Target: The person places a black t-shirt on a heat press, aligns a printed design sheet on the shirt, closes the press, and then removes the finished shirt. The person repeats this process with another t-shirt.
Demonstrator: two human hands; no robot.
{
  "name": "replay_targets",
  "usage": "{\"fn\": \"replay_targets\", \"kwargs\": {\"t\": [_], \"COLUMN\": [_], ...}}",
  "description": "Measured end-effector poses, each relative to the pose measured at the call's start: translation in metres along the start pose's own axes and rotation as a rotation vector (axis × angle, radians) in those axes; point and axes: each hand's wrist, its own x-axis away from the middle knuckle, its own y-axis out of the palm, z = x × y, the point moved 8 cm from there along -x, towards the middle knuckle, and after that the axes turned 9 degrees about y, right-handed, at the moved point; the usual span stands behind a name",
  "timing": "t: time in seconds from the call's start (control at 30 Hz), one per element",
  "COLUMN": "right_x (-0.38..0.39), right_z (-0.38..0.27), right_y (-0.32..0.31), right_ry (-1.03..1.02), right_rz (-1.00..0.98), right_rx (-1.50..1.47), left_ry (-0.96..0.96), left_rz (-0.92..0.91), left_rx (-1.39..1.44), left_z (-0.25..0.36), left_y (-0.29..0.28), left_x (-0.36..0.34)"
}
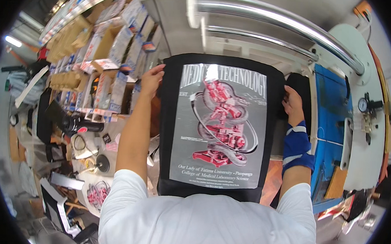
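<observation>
In front of me a black cloth piece (168, 120) is stretched flat, with squared upper corners; whether it is a shirt or a bag I cannot tell. Most of it is covered by a glossy grey rectangular print (184, 117) showing a red microscope-like machine wound with grey coils, and white lettering above and below. My left hand (151, 81) grips the cloth's left edge near the upper corner. At the right edge, a little lower, my right hand (293, 102) has its fingers curled on the cloth. A blue wrap (298, 145) covers my right forearm.
Shiny metal rollers (272, 13) of a white machine cross the far side. On the right is a blue panel (326, 111) beside a pressure gauge (362, 104). Cardboard boxes (111, 42) fill shelves at the left. A round printed piece (98, 194) lies lower left.
</observation>
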Motion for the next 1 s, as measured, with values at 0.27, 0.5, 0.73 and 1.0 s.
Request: {"fn": "replay_targets", "kwargs": {"t": [0.27,0.5,0.73,1.0], "right_x": [0.013,0.014,0.041,0.173], "right_z": [-0.008,-0.011,-0.018,0.161], "right_y": [0.002,0.006,0.007,-0.097], "right_ry": [-0.055,-0.134,-0.257,-0.066], "right_rz": [0.017,0.030,0.023,0.026], "right_rx": [-0.004,0.010,0.125,0.380], "left_ry": [0.070,0.125,0.109,-0.549], "left_rz": [0.063,0.054,-0.080,-0.218], "left_rx": [-0.013,-0.152,-0.184,0.245], "left_z": [0.022,0.023,0.010,-0.050], "left_y": [0.009,0.000,0.003,-0.027], "left_x": [0.007,0.009,0.022,0.234]}}
